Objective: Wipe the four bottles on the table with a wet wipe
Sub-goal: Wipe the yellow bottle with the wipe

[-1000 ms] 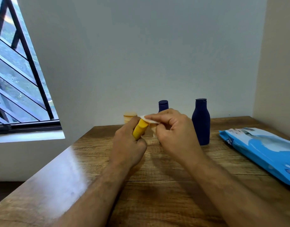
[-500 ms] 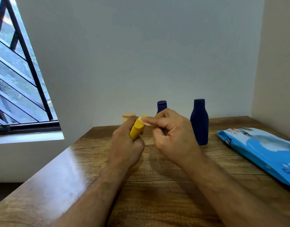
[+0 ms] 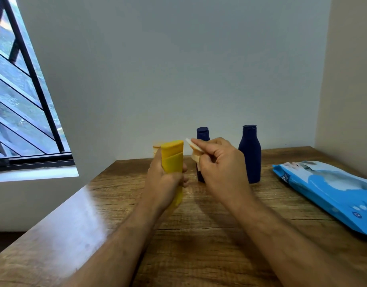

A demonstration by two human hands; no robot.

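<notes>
Wiping is under way: our left hand [image 3: 165, 179] is gripping the yellow bottle [image 3: 172, 160], our right hand [image 3: 219, 164] pinching the wipe [image 3: 194, 147] just beside it. We are judging the two blue bottles [image 3: 250, 154] and the pale one [image 3: 156, 147] on the table [image 3: 209, 245] still undone.

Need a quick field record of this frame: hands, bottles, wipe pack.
left hand: grips yellow bottle, upright
right hand: pinches wet wipe, beside the yellow bottle, apart from it
tall blue bottle: standing on table, untouched
small blue bottle: standing, partly hidden by right hand
pale bottle: behind yellow one, mostly hidden
wipe pack: lying at table's right
</notes>
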